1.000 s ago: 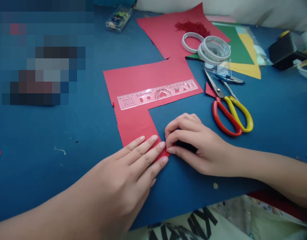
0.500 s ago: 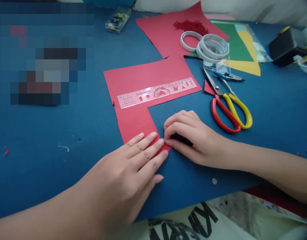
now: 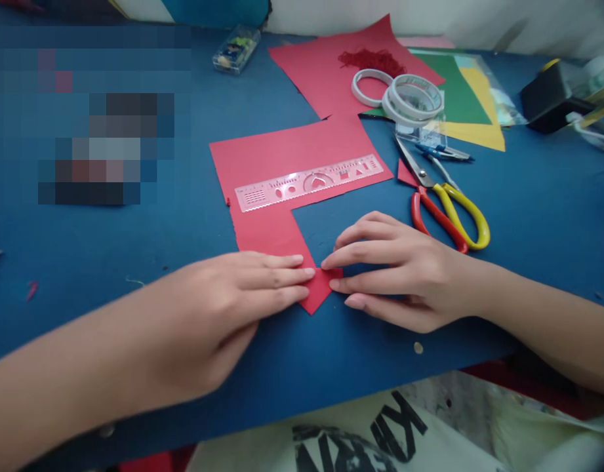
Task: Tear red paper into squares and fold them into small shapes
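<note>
An L-shaped sheet of red paper (image 3: 282,157) lies on the blue table (image 3: 134,262), with a pink transparent stencil ruler (image 3: 309,181) across it. My left hand (image 3: 223,308) lies flat on the sheet's near end, fingers stretched out and pressing the paper down. My right hand (image 3: 400,269) rests beside it, fingertips spread and touching the paper's folded corner at the right edge. Neither hand grips anything.
Red-and-yellow-handled scissors (image 3: 444,210) lie just behind my right hand. Two tape rolls (image 3: 404,95), a compass (image 3: 442,152), another red sheet (image 3: 331,65) with red thread, green and yellow paper (image 3: 466,98), a small clear box (image 3: 235,47) and a black object (image 3: 552,98) sit farther back.
My left hand turned from pointing diagonally to lying across the paper pointing right. My right hand's fingers uncurled and spread. The view shifted slightly.
</note>
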Motion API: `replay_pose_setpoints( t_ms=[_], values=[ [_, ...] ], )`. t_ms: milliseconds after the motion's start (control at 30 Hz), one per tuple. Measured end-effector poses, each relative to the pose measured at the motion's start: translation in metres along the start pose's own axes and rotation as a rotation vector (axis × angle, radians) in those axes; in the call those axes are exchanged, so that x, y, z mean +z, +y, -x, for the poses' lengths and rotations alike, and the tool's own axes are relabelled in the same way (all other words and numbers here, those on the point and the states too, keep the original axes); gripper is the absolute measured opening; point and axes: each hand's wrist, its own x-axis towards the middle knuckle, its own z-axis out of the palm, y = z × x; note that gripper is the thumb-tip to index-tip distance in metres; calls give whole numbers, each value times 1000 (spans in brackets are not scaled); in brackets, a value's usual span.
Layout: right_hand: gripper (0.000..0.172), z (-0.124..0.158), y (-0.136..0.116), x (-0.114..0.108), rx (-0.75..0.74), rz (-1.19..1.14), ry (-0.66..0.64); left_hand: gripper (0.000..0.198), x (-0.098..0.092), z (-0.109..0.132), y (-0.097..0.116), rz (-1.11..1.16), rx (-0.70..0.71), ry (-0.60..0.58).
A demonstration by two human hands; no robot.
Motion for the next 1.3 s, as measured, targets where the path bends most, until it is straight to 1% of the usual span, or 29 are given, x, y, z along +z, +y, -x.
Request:
replay_pose_setpoints(
  t_ms=[33,100,200,367,500,567,667,767,833,900,967,1033,1100,1233,1300],
  values=[
    [14,0,-1,-1,9,-10,-6,41,-5,1,-7,34,-15,-33],
    [15,-1,-2,-1,25,-26,-9,39,-12,3,-20,79,-61,-40],
    [16,-2,-1,-2,38,-46,-10,34,-12,4,-34,179,-78,-34],
    [18,0,-1,-2,48,-88,-6,29,-6,2,-37,222,-70,9],
    [18,0,-1,-2,42,-54,-6,27,-5,1,-36,180,-41,20],
    [17,0,0,0,15,10,1,28,-4,1,-35,93,20,36],
    [19,1,0,4,-74,172,47,29,-3,0,-33,-29,81,68],
    [17,2,-3,8,-200,398,74,32,-2,2,-30,-7,40,65],
    [16,2,-5,11,-286,525,75,39,-4,3,-28,38,-3,42],
    [21,2,-8,13,-343,594,89,47,-5,5,-26,68,-35,18],
    [26,3,-10,14,-362,611,93,50,-7,6,-25,81,-54,4],
    [29,5,-11,15,-353,608,86,49,-8,6,-24,78,-65,-2],
    [29,5,-13,16,-307,597,93,47,-8,6,-23,69,-64,-3],
    [18,2,-15,16,-114,468,155,42,-7,5,-21,73,-49,22],
    [17,-1,-15,17,-19,387,187,40,-5,3,-20,79,-47,50]
  ],
)
